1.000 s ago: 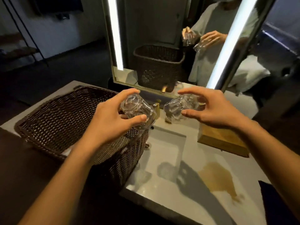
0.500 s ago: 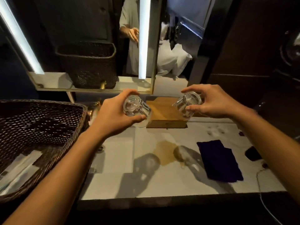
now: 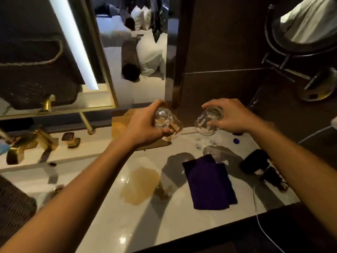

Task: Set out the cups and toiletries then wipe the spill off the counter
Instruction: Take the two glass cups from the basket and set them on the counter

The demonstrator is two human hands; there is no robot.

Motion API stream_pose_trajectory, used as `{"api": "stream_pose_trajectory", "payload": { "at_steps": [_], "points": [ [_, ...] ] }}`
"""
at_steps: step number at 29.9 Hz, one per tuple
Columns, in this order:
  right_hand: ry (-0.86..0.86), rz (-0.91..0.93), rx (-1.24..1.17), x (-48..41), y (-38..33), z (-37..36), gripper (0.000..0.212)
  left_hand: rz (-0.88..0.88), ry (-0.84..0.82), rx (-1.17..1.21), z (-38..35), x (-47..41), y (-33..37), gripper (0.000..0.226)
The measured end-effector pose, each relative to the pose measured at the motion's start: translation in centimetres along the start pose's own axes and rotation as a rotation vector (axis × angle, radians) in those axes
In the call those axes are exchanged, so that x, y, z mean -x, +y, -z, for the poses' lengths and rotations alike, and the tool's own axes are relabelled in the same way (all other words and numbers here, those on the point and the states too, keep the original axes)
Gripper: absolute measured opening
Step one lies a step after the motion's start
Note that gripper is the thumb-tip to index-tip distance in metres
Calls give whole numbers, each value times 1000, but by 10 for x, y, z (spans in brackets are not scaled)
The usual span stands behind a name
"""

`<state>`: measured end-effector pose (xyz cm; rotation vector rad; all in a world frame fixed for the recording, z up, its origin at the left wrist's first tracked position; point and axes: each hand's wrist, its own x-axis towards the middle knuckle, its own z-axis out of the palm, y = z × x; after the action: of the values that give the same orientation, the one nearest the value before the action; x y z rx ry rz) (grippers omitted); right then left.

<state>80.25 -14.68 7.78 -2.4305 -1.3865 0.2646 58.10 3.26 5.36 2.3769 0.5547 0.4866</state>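
The left hand (image 3: 144, 127) grips a clear glass cup (image 3: 168, 124) tilted above the wooden tray (image 3: 118, 125) at 12 o'clock. The right hand (image 3: 229, 115) clasps a second glass cup (image 3: 207, 123) at 1 o'clock. The brown spill (image 3: 140, 185) lies at centre on the counter (image 3: 109, 216), with the purple cloth (image 3: 209, 183) just beside it at 3 o'clock.

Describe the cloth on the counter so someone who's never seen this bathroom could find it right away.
Start at the white counter and find the brown spill near its middle. Just right of it lies the cloth, folded flat. It is the only deep purple thing there, unlike the black device farther right.
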Motion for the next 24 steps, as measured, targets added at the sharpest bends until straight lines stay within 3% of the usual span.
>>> {"api": "stream_pose_trajectory", "payload": {
  "at_steps": [8, 14, 24],
  "points": [
    [-95, -127, -10, -43, 109, -21, 61, 85, -165, -27, -110, -88, 16, 85],
    [-156, -189, -86, -70, 176, -60, 56, 112, -272, -196, -188, -127, 5, 74],
    [-154, -284, -220, -107, 228, -120, 57, 211, -375, -194, -267, -153, -22, 66]
  ]
}}
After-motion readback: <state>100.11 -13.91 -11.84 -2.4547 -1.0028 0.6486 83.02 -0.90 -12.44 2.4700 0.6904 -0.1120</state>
